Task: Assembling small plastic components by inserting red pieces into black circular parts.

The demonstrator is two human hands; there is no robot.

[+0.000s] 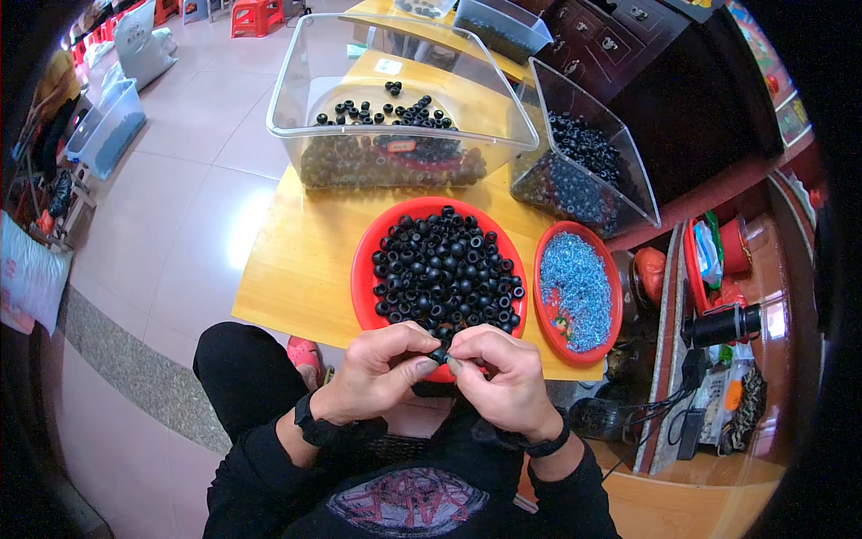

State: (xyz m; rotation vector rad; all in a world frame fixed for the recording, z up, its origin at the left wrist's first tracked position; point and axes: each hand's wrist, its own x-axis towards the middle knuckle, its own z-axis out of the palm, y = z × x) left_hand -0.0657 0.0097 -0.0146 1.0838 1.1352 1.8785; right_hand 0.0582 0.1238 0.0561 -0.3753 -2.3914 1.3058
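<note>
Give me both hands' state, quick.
Left hand: closed, pinching a small black ring.
Right hand: closed, pinching the same ring.

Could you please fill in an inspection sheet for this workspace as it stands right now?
Surface: yellow wooden table, bare at its left side.
Job's things: red plate heaped with black rings; smaller red plate of small silvery-blue parts.
Clutter: two clear bins holding black rings.
Hands: left hand and right hand together pinch one black ring.
Cables: black cords on the right shelf.
Surroundings: tiled floor, red stools, dark cabinet.
</note>
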